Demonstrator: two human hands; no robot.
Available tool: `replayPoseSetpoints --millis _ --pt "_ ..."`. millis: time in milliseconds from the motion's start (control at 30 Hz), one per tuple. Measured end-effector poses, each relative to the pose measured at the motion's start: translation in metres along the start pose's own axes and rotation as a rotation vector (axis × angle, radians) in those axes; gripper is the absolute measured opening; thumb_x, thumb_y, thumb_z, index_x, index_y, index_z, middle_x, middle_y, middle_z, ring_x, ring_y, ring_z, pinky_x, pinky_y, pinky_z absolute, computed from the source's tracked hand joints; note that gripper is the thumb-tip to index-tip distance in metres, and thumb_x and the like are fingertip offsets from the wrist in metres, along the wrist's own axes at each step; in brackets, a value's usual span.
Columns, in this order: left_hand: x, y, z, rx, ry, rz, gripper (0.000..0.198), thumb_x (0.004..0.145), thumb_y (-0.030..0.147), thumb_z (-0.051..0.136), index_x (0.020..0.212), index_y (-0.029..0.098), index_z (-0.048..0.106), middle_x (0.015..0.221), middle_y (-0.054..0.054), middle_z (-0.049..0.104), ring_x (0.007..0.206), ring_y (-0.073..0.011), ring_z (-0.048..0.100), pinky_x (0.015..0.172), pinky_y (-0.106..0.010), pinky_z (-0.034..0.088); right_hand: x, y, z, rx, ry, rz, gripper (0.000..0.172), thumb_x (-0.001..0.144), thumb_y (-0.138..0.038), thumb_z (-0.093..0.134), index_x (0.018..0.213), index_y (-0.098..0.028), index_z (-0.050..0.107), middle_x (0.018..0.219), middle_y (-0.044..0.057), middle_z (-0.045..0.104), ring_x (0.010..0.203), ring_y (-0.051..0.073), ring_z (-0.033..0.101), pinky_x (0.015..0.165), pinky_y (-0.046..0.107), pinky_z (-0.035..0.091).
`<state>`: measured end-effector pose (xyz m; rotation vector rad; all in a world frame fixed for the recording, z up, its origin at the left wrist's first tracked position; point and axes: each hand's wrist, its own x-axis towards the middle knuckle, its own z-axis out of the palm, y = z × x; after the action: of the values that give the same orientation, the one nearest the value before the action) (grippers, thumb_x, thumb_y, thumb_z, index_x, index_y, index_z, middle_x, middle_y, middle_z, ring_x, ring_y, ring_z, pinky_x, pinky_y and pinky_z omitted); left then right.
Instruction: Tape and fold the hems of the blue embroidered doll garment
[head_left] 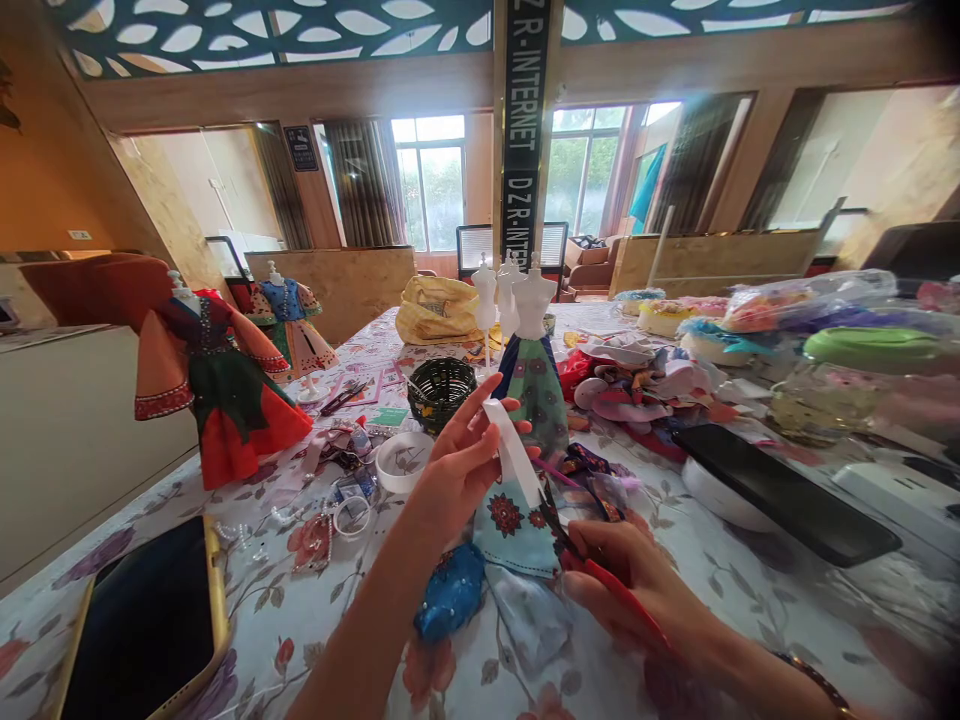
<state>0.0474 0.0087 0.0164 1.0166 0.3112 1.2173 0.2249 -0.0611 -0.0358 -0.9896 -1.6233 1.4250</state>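
Observation:
My left hand [469, 455] pinches a strip of white ribbon [516, 450] and holds it up over the middle of the table. In my right hand [622, 565] is a pair of scissors [624, 600] with red handles and dark blades. The blades meet the lower end of the ribbon. Beneath both hands lie a pale blue fabric piece [517, 530] with dark red flower patterns, a shiny blue cloth piece [451, 592] and a sheer pale cloth [529, 615]. Just behind stands a white mini dress form [534, 310] wearing a green and navy skirt [541, 395].
Dressed doll forms in a red and green gown [225, 385] and a blue top [281, 310] stand left. A dark basket [442, 392], white tape roll [405, 460], fabric scraps [637, 385] and two phones [142, 620] lie around. Bagged materials [810, 300] fill the right.

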Motion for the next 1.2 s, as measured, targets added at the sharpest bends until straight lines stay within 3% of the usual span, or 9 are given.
replayPoseSetpoints --millis 133,267,500,700,933,1200 --pt "-0.001 0.001 -0.001 0.059 -0.050 0.004 0.070 0.065 0.009 0.076 0.127 0.031 0.054 0.116 -0.004 0.059 0.099 -0.0233 0.063 0.081 -0.032 0.054 0.000 0.002 0.000 0.009 -0.013 0.010 0.048 0.076 -0.055 0.064 0.061 -0.022 0.033 0.044 -0.012 0.031 0.033 0.002 0.030 0.031 0.016 0.022" --pt "-0.002 0.002 -0.003 0.123 -0.090 0.021 0.079 0.061 0.007 0.078 0.130 0.034 0.051 0.118 -0.003 0.056 0.093 -0.0211 0.063 0.075 -0.030 0.054 0.000 0.001 0.001 -0.041 -0.009 0.000 0.047 0.077 -0.054 0.063 0.059 -0.022 0.033 0.042 -0.011 0.034 0.032 0.003 0.033 0.031 0.015 0.023" --pt "-0.002 0.005 -0.002 0.117 -0.122 0.006 0.077 0.060 0.007 0.080 0.128 0.033 0.054 0.110 -0.001 0.055 0.076 -0.0124 0.061 0.066 -0.024 0.053 -0.001 0.005 0.000 -0.063 -0.021 -0.009 0.045 0.077 -0.051 0.064 0.058 -0.023 0.034 0.039 -0.010 0.039 0.029 0.005 0.039 0.029 0.016 0.025" --pt "-0.002 0.002 -0.002 0.098 -0.095 0.020 0.075 0.062 0.007 0.079 0.127 0.035 0.055 0.107 0.000 0.056 0.075 -0.0114 0.060 0.064 -0.022 0.050 0.000 0.005 0.000 -0.030 -0.041 -0.015 0.042 0.079 -0.049 0.064 0.061 -0.022 0.036 0.041 -0.011 0.038 0.031 0.004 0.037 0.032 0.016 0.025" --pt "0.001 -0.004 -0.005 0.097 -0.070 0.033 0.077 0.060 0.008 0.079 0.127 0.036 0.054 0.106 0.000 0.056 0.074 -0.0099 0.059 0.066 -0.022 0.050 0.001 0.001 0.001 -0.021 -0.079 -0.071 0.045 0.079 -0.060 0.057 0.068 -0.020 0.039 0.053 -0.009 0.036 0.041 0.004 0.034 0.036 0.017 0.023" --pt "0.002 -0.009 -0.004 0.084 -0.019 0.036 0.074 0.062 0.009 0.079 0.127 0.034 0.054 0.107 0.000 0.057 0.075 -0.0097 0.061 0.064 -0.021 0.051 0.000 -0.002 0.003 0.016 -0.093 -0.005 0.047 0.079 -0.065 0.053 0.073 -0.019 0.045 0.047 -0.009 0.039 0.037 0.005 0.031 0.034 0.018 0.023"
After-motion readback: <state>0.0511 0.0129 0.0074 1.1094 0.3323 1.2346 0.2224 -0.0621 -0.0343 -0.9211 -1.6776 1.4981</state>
